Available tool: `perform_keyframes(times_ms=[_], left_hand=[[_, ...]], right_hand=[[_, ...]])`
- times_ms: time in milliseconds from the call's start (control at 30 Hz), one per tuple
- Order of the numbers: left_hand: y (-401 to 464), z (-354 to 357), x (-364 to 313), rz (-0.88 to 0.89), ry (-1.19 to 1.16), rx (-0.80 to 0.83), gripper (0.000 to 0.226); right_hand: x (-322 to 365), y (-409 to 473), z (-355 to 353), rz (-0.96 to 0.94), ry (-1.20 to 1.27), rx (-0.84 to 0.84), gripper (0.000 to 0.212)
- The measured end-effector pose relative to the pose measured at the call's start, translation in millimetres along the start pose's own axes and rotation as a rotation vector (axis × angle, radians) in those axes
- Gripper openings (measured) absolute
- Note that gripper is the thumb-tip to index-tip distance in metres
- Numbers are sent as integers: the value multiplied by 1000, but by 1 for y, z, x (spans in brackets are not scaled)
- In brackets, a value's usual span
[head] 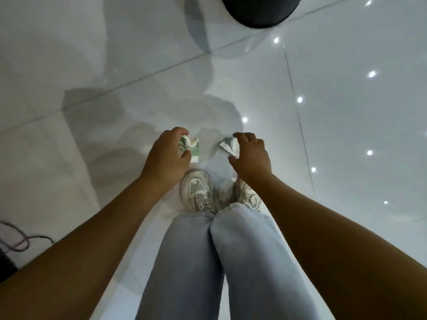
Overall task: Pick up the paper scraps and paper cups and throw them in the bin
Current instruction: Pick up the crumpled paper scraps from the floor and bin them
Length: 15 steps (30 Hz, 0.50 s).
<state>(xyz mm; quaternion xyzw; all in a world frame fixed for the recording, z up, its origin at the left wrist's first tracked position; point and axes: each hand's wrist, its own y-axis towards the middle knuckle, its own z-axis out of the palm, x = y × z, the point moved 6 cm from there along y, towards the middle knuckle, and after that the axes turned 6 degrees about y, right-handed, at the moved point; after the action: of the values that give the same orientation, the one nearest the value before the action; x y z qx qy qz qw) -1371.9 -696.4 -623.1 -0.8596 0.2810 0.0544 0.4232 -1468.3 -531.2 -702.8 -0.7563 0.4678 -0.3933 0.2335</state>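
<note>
— Left hand? 
— Curled round a crushed green-and-white paper cup, centre of frame.

— Right hand? 
— Spread, fingers bent over a crumpled paper scrap (contact unclear), just right of centre.

— Bin? 
— Dark, top edge, well apart.

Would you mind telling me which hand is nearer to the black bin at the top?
Right, slightly. The right hand sits below the bin, over a crumpled cup; the left hand is lower-left, gripping another cup.

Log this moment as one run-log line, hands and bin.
left hand: grips crumpled cup | right hand: over second crumpled cup, grip unclear | bin: ahead, nothing thrown yet
</note>
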Motion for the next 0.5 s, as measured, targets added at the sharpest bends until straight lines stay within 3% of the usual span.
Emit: perform_keyframes(times_ms=[233,500], left_hand=[[63,88,38,-29,-45,16,39],[72,102,35,-10,-47,50,38]], right_hand=[[-53,58,87,2,-19,-54,56],[-59,59,93,-32,-27,-114,51]])
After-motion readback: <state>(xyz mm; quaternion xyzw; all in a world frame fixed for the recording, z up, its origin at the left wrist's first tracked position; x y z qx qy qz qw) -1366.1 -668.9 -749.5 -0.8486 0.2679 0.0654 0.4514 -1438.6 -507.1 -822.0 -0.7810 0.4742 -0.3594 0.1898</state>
